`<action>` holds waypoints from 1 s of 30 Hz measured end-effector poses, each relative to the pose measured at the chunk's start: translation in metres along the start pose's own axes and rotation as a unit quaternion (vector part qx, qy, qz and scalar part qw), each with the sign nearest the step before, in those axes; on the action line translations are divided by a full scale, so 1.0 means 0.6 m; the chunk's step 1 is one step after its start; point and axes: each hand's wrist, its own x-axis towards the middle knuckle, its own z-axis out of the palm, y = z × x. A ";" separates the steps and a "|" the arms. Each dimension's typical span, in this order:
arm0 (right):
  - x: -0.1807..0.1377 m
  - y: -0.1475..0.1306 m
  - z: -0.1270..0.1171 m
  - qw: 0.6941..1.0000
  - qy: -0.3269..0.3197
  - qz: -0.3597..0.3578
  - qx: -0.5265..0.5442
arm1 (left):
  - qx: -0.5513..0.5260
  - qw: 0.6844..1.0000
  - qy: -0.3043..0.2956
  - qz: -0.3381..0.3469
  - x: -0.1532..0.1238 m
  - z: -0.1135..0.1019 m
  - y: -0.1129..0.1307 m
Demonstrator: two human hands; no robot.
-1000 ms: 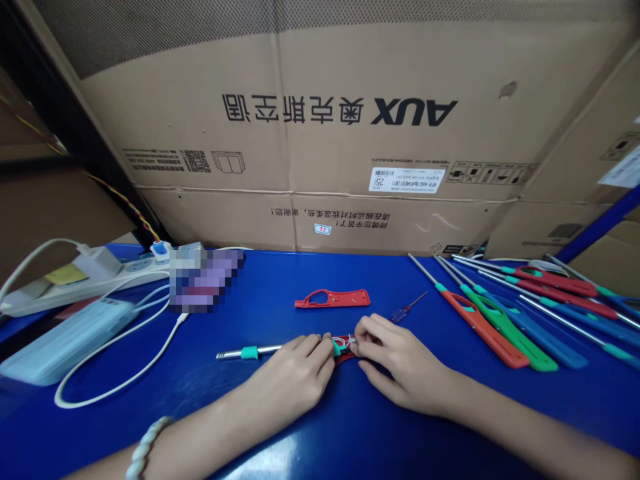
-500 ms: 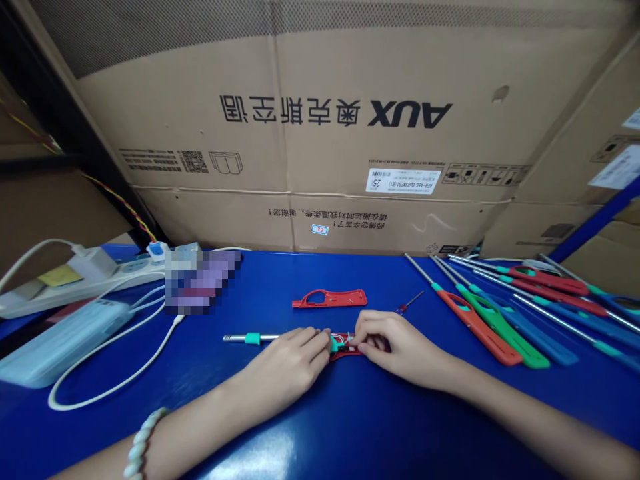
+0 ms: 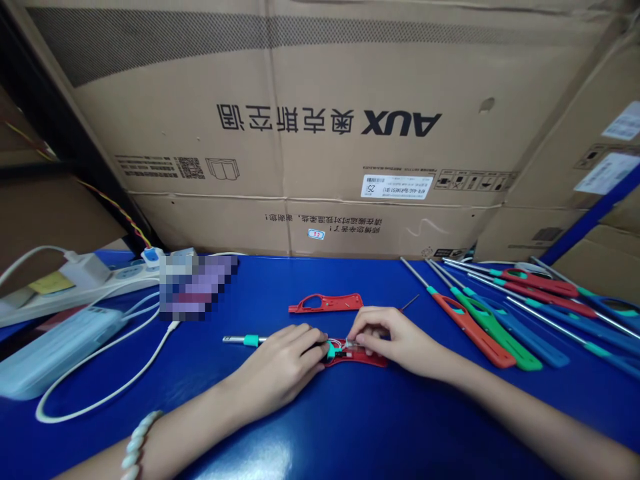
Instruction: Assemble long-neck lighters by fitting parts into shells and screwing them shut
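A half-open red lighter lies on the blue table, its metal tube with a teal collar pointing left. My left hand rests on the tube end of the body, fingers curled over it and pressing it down. My right hand pinches small white and teal parts inside the open shell. A separate red shell half lies just behind the hands. A small screwdriver is partly hidden behind my right hand.
Several assembled long lighters in red, green and blue lie in a row at the right. A power strip, a pale power bank and a white cable sit at the left. Large cardboard boxes wall the back.
The view tilted up a little. My right hand slid slightly left along the open lighter, uncovering more of the red shell; my left hand kept its hold.
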 end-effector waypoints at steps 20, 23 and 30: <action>0.023 0.073 -0.022 0.904 0.090 -0.131 -0.396 | -0.029 0.996 0.048 -0.068 0.003 -0.014 -0.023; 0.025 0.075 -0.019 0.904 0.114 -0.141 -0.387 | -0.014 0.993 0.057 -0.106 0.003 -0.019 -0.040; 0.024 0.065 -0.017 0.917 0.118 -0.144 -0.352 | -0.036 0.987 0.049 -0.149 0.002 -0.026 -0.062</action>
